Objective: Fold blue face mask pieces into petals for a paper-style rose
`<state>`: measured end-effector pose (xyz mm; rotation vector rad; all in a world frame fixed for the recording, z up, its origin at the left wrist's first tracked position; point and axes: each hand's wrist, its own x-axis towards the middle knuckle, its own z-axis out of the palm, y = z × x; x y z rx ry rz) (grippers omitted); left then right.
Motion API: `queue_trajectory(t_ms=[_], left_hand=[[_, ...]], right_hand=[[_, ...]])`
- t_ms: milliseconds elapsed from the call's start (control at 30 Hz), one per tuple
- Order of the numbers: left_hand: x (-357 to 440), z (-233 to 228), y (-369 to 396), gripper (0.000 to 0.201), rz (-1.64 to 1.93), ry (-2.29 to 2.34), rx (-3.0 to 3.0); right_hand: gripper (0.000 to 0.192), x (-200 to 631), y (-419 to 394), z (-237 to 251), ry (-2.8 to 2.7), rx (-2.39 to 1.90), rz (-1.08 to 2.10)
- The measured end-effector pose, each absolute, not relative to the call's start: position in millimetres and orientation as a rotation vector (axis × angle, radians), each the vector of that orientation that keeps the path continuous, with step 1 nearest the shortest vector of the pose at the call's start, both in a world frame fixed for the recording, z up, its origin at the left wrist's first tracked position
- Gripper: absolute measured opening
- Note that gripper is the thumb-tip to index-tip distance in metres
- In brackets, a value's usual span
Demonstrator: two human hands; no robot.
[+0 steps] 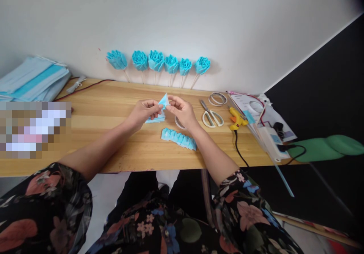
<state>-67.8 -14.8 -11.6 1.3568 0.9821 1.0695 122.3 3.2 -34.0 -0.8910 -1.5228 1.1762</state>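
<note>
My left hand (144, 111) and my right hand (182, 111) meet above the middle of the wooden table (108, 132). Together they pinch a small folded blue piece (164, 101), shaped like a pointed triangle. Just under the hands lies a small stack of blue pieces (156, 119) on the table. Nearer to me, a row of pleated blue folds (178, 138) lies flat beside my right forearm. A tape roll (179, 123) is partly hidden behind my right hand.
Several blue fabric roses on sticks (156, 62) lean against the white wall. White-handled scissors (211, 115), a yellow glue gun (237, 119) with a black cord, a wire ring (217, 98) and papers sit on the right. A pile of blue face masks (32, 78) lies far left.
</note>
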Motion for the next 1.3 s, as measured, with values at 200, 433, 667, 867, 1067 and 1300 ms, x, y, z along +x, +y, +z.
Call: queue_trajectory(t_ms=[200, 433, 667, 867, 1067, 1300], left_hand=[[-67.5, -11.1, -14.9, 0.029, 1.076, 0.989, 1.346], [-67.3, -12.1, -14.8, 0.029, 1.078, 0.993, 1.353], [-66.5, -9.7, -15.5, 0.030, 1.074, 1.006, 1.395], [-66.6, -9.1, -18.2, 0.032, 1.053, 1.045, 1.476], [-65.4, -8.4, -19.1, 0.028, 1.049, 1.026, 1.478], [-66.1, -7.9, -16.4, 0.027, 1.006, 0.973, 1.296]], right_hand=[[0.051, 120.6, 2.4, -32.2, -1.500, -0.860, 1.244], [0.043, 121.0, 1.3, -30.6, -1.525, -0.836, 1.245], [0.034, 120.1, 0.5, -29.9, -1.544, -0.853, 1.202], [0.034, 120.4, 0.3, -30.6, -1.567, -0.887, 1.216], [0.030, 117.9, -1.8, -31.7, -1.572, -0.873, 1.219], [0.041, 115.9, -5.6, -27.5, -1.525, -0.832, 1.312]])
